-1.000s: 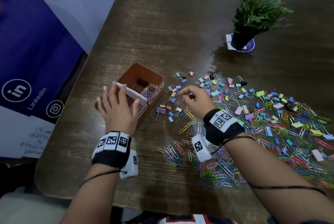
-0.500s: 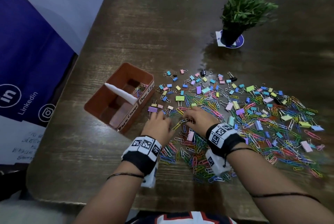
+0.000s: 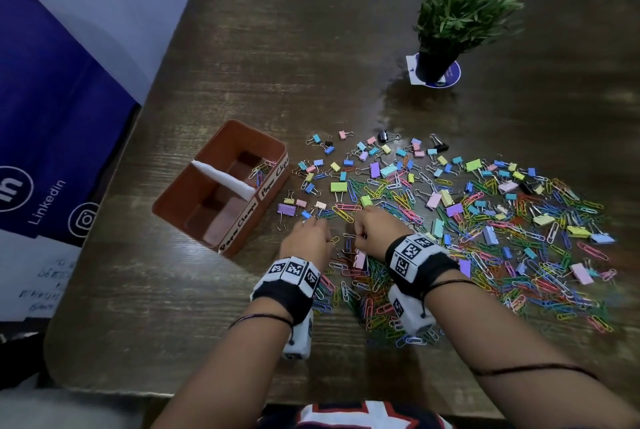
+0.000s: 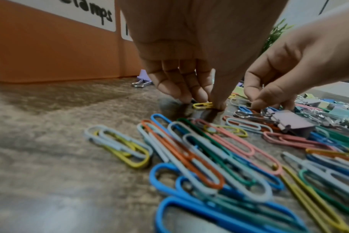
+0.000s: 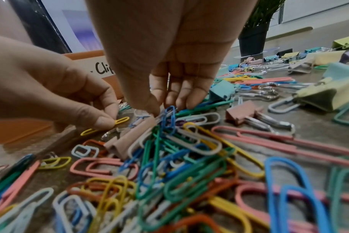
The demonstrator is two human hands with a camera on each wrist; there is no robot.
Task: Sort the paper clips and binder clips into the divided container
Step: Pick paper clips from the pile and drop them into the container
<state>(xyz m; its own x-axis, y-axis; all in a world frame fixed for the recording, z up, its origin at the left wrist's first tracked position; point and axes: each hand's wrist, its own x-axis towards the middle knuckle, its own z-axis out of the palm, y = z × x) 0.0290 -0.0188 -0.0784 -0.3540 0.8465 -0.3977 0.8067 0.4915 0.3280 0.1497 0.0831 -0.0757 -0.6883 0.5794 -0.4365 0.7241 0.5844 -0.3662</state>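
Barely started imo: the brown divided container at 9 o'clock holds just a few paper clips while the huge mixed pile remains, with left hand pinching a yellow paper clip and right hand pinching a blue paper clip.

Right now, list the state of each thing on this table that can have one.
Divided container: open-topped, upright; a few paper clips in the far compartment, near one shows no clips.
Left hand: pinches a yellow paper clip at the table surface.
Right hand: fingertips down in the paper clip pile; grip unclear.
Binder clips: loose on the table, unsorted.
Potted plant: upright.
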